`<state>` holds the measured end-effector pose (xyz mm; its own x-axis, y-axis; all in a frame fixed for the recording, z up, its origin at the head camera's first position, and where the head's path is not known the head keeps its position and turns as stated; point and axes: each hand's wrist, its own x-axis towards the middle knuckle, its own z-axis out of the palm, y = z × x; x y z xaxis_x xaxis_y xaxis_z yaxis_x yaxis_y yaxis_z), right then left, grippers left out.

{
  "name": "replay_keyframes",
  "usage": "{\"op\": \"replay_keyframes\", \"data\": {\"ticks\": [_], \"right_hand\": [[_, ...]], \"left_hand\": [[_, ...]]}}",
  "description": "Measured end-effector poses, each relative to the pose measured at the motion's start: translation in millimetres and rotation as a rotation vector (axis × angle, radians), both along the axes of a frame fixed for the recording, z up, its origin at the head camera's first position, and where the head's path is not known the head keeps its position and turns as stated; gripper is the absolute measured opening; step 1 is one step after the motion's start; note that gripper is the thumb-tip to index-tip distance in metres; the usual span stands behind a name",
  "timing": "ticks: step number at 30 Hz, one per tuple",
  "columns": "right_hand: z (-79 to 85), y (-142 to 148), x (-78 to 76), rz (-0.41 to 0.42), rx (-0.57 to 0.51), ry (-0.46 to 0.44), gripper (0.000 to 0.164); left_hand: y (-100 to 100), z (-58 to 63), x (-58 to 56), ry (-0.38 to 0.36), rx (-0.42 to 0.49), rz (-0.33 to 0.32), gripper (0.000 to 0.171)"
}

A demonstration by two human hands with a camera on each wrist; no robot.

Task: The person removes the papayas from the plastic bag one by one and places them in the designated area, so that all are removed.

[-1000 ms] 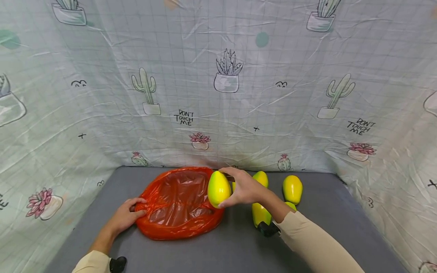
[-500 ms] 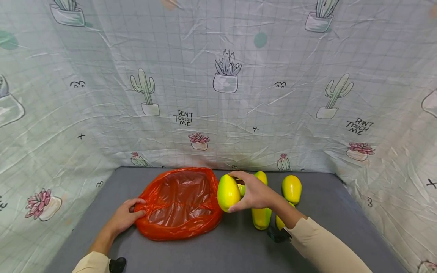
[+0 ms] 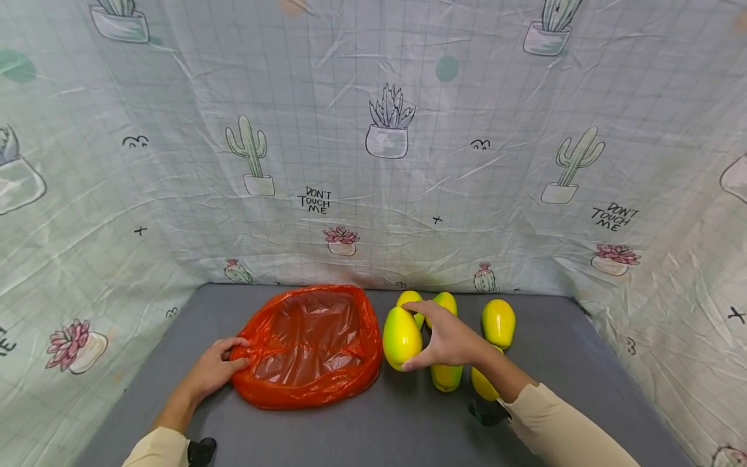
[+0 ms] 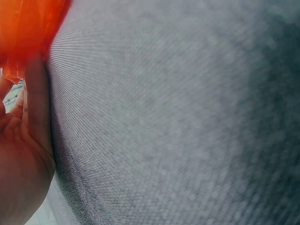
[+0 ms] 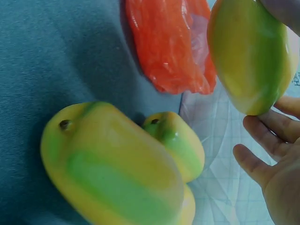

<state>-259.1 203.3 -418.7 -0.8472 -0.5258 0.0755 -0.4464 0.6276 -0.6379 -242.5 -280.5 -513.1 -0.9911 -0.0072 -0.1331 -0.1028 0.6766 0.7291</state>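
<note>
A red plastic bag (image 3: 306,395) lies with its wide mouth facing up on the left part of the table. At its left rim my left hand (image 3: 213,368) pinches the plastic between thumb and fingers; the same bag (image 4: 30,28) fills a corner of the left wrist view. My right hand (image 3: 446,337) grips a yellow-green mango (image 3: 401,340) between thumb and fingertips, just right of the bag. The right wrist view shows this mango (image 5: 246,56) raised over the table, its stem end out of sight behind the thumb.
Several more mangoes stand on the grey table (image 3: 350,434) around my right hand, among them one mango (image 3: 498,323) at the far right and another mango (image 3: 447,377) under the hand. A patterned curtain (image 3: 373,181) encloses the back and sides.
My right hand has drawn the mango away from the bag's right rim, moving right and slightly nearer to me. The left hand and the bag have stayed in place.
</note>
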Motion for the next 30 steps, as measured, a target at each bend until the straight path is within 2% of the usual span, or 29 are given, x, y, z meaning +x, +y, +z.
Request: {"op": "replay_keyframes", "data": {"ticks": [4, 12, 24, 30], "right_hand": [[-4.4, 3, 2.4, 0.008, 0.001, 0.025, 0.106], [-15.1, 10, 7.5, -0.012, 0.009, -0.001, 0.108], [-28.7, 11, 8.8, -0.028, 0.017, -0.049, 0.111], [-34.7, 11, 7.5, -0.039, 0.052, -0.034, 0.111]], "left_hand": [[0, -0.6, -0.2, 0.010, 0.000, -0.002, 0.041], [-2, -7.2, -1.0, 0.017, 0.014, -0.002, 0.043], [-2, -5.3, -0.3, 0.005, 0.008, 0.002, 0.042], [-1, -4.8, -1.9, -0.002, 0.001, 0.004, 0.043]]}}
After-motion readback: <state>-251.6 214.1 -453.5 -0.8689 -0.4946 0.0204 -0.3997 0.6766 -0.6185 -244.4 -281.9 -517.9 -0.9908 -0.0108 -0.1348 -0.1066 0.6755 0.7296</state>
